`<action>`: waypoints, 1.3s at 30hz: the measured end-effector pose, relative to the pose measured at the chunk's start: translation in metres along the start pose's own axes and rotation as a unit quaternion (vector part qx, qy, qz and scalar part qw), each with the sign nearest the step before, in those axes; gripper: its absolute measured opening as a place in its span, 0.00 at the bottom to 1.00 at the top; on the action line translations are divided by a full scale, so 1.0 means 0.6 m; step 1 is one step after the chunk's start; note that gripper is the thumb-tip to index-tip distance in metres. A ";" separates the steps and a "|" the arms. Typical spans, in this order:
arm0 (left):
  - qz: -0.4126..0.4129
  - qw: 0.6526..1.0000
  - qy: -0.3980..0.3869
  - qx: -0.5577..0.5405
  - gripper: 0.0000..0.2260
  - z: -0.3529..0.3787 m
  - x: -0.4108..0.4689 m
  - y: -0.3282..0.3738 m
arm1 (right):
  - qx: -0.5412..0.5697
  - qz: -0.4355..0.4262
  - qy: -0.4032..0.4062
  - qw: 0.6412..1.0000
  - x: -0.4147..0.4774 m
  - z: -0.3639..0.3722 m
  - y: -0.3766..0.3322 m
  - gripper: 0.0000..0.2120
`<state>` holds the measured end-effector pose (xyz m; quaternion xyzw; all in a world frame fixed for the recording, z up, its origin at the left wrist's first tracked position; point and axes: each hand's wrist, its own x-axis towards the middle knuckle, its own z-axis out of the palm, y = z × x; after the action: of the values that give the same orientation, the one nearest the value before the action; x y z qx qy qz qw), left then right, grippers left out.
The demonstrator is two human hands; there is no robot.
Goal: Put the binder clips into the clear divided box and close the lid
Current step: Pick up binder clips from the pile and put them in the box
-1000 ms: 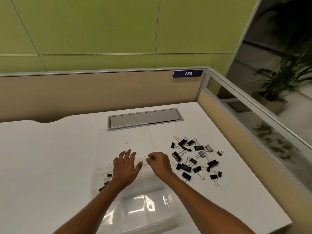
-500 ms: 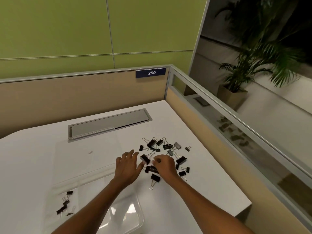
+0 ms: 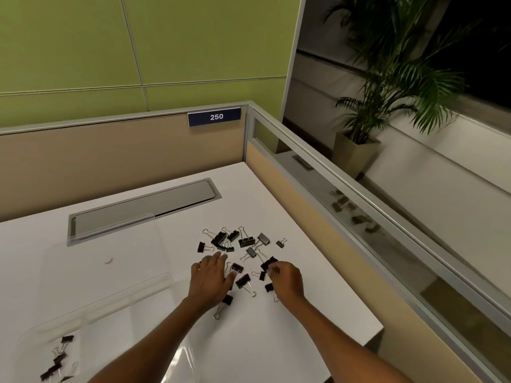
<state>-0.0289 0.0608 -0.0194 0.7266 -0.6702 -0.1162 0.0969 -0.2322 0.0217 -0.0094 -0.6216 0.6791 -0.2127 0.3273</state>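
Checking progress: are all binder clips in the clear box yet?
No, many binder clips lie loose on the white desk, outside the box.

Bottom edge cuts off the clear box [image 3: 105, 305] — and the right hand [image 3: 286, 281] covers whatever its fingers [image 3: 276, 272] touch.

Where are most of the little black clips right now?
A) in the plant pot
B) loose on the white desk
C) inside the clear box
B: the loose clips lie scattered on the white desk, while only a few clips sit in one compartment of the clear box.
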 end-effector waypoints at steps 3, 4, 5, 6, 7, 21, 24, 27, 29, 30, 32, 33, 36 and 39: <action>0.010 1.000 -0.008 0.004 0.32 0.010 0.011 0.024 | -0.021 -0.001 0.018 1.000 0.010 -0.011 0.021 0.07; 0.011 1.000 -0.013 0.005 0.30 0.014 0.015 0.032 | -0.025 0.000 0.018 1.000 0.012 -0.013 0.026 0.08; 0.014 1.000 -0.018 0.005 0.28 0.018 0.019 0.040 | -0.028 0.000 0.016 0.999 0.015 -0.016 0.031 0.08; 0.016 1.000 -0.022 0.004 0.26 0.023 0.023 0.048 | -0.028 0.002 0.014 0.999 0.019 -0.018 0.037 0.08; 0.019 0.999 -0.026 0.002 0.25 0.028 0.027 0.056 | -0.030 0.001 0.013 0.999 0.023 -0.020 0.043 0.09; 0.053 0.998 -0.035 0.028 0.13 0.080 0.072 0.125 | -0.072 -0.002 -0.051 0.996 0.067 -0.019 0.099 0.14; 0.055 0.997 -0.036 0.050 0.12 0.087 0.074 0.127 | -0.086 -0.012 -0.067 0.994 0.070 -0.014 0.106 0.17; 0.058 0.996 -0.036 0.058 0.12 0.092 0.075 0.129 | -0.087 -0.024 -0.075 0.993 0.069 -0.011 0.111 0.18; 0.062 0.995 -0.038 0.063 0.12 0.095 0.076 0.131 | -0.099 -0.036 -0.075 0.992 0.068 -0.010 0.112 0.18; 0.062 0.995 -0.038 0.064 0.12 0.097 0.077 0.131 | -0.106 -0.043 -0.074 0.991 0.068 -0.009 0.111 0.18; 0.064 0.995 -0.037 0.063 0.12 0.100 0.079 0.129 | -0.117 -0.055 -0.073 0.989 0.067 -0.009 0.111 0.17; 0.066 0.995 -0.038 0.065 0.12 0.102 0.080 0.128 | -0.125 -0.060 -0.072 0.988 0.067 -0.009 0.110 0.17; 0.076 0.994 -0.037 0.068 0.11 0.107 0.081 0.127 | -0.145 -0.075 -0.077 0.983 0.066 -0.010 0.108 0.15; 0.088 0.993 -0.030 0.070 0.10 0.110 0.082 0.127 | -0.160 -0.082 -0.076 0.981 0.065 -0.011 0.106 0.11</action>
<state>-0.1172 0.0066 -0.0616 0.6657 -0.7409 -0.0816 0.0357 -0.2822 -0.0087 -0.0563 -0.7338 0.6243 -0.0797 0.2557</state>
